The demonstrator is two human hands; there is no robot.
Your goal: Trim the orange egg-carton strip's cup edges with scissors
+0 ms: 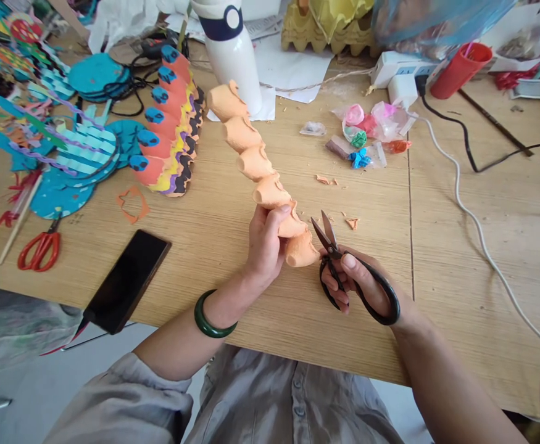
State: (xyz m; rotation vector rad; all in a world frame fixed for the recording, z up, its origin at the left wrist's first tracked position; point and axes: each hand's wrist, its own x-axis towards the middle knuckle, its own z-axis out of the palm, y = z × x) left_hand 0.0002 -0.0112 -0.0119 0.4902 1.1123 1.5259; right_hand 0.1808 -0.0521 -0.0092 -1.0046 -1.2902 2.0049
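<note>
My left hand [266, 246] grips the near end of an orange strip of egg-carton cups [270, 190], thumb on top, fingers curled beneath. The strip slants away from me, raised over the table, its cut edges wavy. Black-handled scissors [331, 237] are in my right hand [360, 277], with fingers and thumb around the handles. Their blades are parted and point up and left, just right of the nearest cup, and no material shows between them. Small orange scraps [352, 223] lie on the table beyond the blades.
A painted carton strip [170, 129] stands at left, near blue paper cutouts [89, 148]. Closer lie a phone [128, 280] and red scissors [41, 248]. A white bottle [235, 58] stands behind. Clay packets [366, 126], a power strip [402, 71] and a white cable [476, 228] occupy the right.
</note>
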